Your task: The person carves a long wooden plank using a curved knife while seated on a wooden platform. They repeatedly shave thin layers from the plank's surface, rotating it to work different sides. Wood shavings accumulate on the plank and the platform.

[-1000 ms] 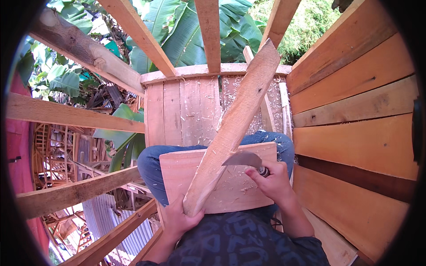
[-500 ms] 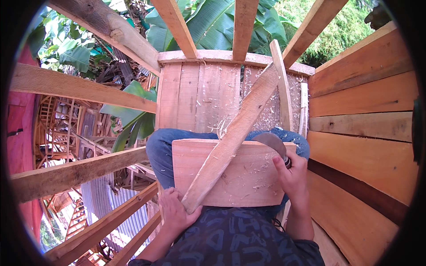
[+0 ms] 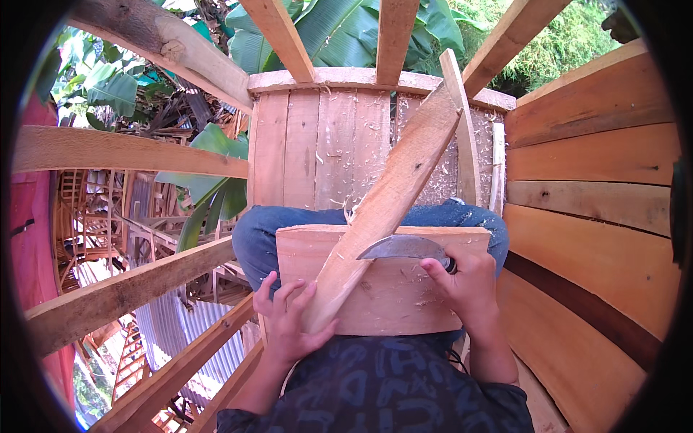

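Observation:
A long, rough strip of wood (image 3: 395, 180) lies slantwise across a wide board (image 3: 411, 296) on my lap. Its near end meets my left hand (image 3: 292, 317), whose fingers are lifted and spread along the left edge, the thumb by the bottom end. Wrapped round the dark handle of a curved knife (image 3: 404, 247) is my right hand (image 3: 469, 285), thumb toward the blade. The blade's tip touches the strip's right edge above the board; most of the handle is hidden in the fist.
Curled shavings litter the plank floor (image 3: 299, 151) beyond my knees. A narrow upright slat (image 3: 464, 137) stands by the strip's far end. Plank walling (image 3: 592, 195) closes the right side; spaced rails (image 3: 130, 150) run along the left, with metal sheets and leaves beyond.
The knife has swung left and down from the board's upper right onto the strip. My left hand's fingers have lifted and spread, and the strip has turned to show a broader face.

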The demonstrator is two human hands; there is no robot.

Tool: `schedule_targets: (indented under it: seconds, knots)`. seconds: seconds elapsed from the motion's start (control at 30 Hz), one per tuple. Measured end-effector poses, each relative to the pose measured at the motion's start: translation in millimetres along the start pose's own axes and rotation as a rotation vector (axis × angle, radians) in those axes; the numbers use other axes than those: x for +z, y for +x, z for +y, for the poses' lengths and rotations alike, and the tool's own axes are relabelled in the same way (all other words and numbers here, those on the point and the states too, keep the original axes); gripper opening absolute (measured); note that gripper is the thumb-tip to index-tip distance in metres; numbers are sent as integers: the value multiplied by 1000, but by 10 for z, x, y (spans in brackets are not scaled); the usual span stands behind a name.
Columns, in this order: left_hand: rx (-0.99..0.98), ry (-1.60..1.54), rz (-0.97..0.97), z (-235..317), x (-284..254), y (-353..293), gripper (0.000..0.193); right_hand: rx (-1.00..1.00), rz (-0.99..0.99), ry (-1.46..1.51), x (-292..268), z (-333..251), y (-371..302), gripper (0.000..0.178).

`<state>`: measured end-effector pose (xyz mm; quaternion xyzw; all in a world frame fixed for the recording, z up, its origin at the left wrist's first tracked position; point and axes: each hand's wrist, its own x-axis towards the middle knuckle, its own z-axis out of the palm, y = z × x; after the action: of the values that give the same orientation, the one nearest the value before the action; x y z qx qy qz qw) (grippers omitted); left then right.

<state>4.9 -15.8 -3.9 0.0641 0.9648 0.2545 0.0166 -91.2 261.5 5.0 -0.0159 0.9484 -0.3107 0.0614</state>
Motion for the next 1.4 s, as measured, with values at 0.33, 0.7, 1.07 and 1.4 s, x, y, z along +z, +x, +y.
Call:
schedule_targets:
  seconds: [0.33,0.7,1.07,1.4]
  knots:
    - [-116,-16,-211,-10,-244,160,62,55,61,206,204,-95,94,34]
    - [-65,-113,-173,-186,-293,-35,65,232,71,210,324,-223,320,38]
    - [-314,-190,-37,-225,85,-827,57,191,5,71,202,-194,292,47]
    - [-237,-270,69,-242,199,-866,69,97,-54,-274,-35,-3,-143,60]
